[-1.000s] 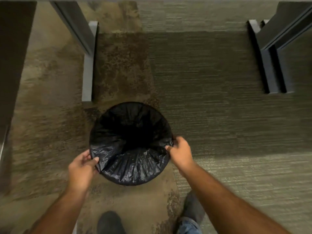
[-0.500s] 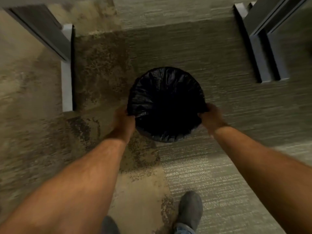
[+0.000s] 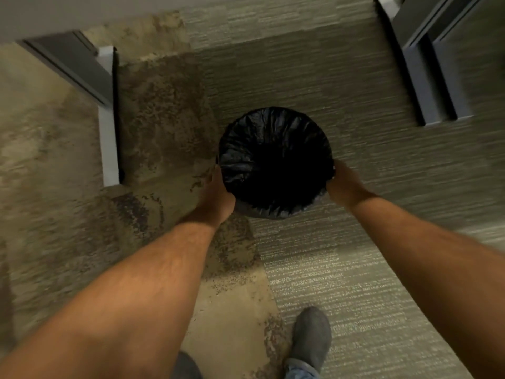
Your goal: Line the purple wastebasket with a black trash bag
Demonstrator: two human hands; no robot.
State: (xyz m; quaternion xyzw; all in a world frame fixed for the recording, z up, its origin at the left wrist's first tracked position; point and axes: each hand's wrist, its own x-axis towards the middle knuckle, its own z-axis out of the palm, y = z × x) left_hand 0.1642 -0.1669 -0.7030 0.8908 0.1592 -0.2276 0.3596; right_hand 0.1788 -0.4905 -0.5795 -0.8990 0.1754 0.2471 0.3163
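A round wastebasket stands on the carpet, seen from straight above. A black trash bag (image 3: 273,138) covers its mouth and folds over the rim, so no purple wall shows. My left hand (image 3: 217,196) presses against the bag-covered left side of the basket. On the opposite side, my right hand (image 3: 343,184) grips the right side the same way. Both arms reach forward and down. The fingers of both hands curl under the rim and are partly hidden.
A grey desk leg with a white foot (image 3: 108,124) stands to the left of the basket. Two dark metal feet (image 3: 434,86) lie on the floor at the upper right. My grey shoe (image 3: 311,337) is on the carpet below.
Both hands have gone from the near rim to the basket's left and right sides. The basket now lies further out from me, with both arms stretched toward it.
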